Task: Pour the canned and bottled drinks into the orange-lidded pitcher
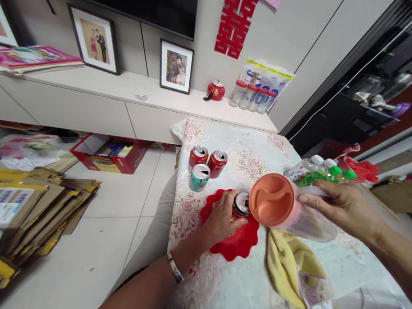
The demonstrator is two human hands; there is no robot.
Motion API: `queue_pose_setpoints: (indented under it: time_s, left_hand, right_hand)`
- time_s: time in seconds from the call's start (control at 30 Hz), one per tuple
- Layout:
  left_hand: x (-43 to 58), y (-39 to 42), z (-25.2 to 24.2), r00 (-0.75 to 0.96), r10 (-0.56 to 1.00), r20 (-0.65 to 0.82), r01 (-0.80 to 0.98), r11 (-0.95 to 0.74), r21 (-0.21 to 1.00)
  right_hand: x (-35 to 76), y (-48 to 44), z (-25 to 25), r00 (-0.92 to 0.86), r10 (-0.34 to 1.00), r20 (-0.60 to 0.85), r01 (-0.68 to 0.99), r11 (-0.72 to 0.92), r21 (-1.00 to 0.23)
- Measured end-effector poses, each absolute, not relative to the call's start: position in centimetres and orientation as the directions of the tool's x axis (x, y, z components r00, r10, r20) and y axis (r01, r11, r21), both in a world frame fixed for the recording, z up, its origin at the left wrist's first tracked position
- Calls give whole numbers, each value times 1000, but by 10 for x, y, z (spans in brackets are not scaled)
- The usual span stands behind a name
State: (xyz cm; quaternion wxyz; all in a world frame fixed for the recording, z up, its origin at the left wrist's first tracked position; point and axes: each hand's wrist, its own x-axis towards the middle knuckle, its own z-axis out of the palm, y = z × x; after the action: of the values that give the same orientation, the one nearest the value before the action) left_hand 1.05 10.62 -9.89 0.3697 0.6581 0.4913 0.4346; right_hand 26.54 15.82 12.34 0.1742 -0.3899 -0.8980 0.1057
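My left hand [222, 216] is wrapped around a dark drink can [242, 204] with an opened top, which stands on a red scalloped plate [234, 246]. By its handle, my right hand [326, 198] grips a clear plastic pitcher [311, 222] with an orange lid [272, 199]. The pitcher is tipped to the left, its lid right beside the can's top. Whether liquid is flowing, I cannot tell. To the left stand two red cans [198, 157] and a teal can [199, 178]. A yellow cloth [285, 272] lies below the pitcher.
Plastic bottles [313, 168] and a red basket [358, 169] are at the table's right side. A white TV cabinet [153, 99] with glass jars [250, 98] and a red pot [216, 90] borders the far edge. Flattened cardboard [41, 222] and a red box [110, 155] are on the floor.
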Motion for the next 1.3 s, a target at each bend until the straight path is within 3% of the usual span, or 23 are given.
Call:
queue_pose_setpoints:
  time_s: [1.3]
  left_hand:
    - [11, 106, -100, 141, 966, 215, 311, -249, 917]
  right_hand:
    - [268, 157, 125, -603, 779, 171, 707, 621, -339]
